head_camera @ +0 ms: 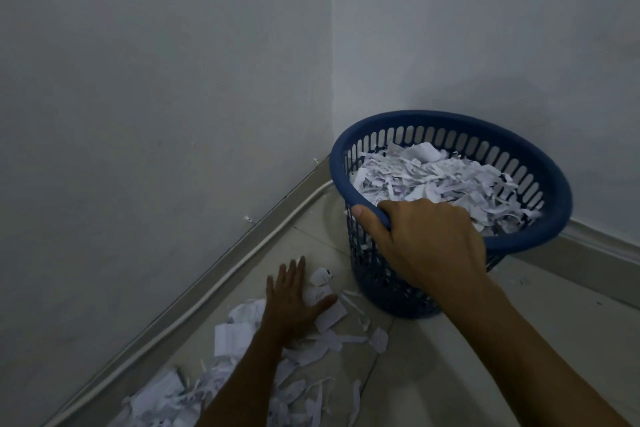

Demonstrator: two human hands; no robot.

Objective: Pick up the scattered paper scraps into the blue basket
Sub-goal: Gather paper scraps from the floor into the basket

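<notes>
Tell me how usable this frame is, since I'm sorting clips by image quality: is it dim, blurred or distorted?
Head view: dim and bluish, no glare; a soft shadow on the wall behind the blue basket. Wide-angle bending shows in the skirting lines. The right hand gripping the rim and the paper scraps under the flat left hand look slightly soft, yet readable.

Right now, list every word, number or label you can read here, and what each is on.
None can be read.
Paper scraps on the floor: dark print marks, too blurred.
Scraps in the blue basket: faint print, too small.
Basket, walls: no label visible.
</notes>
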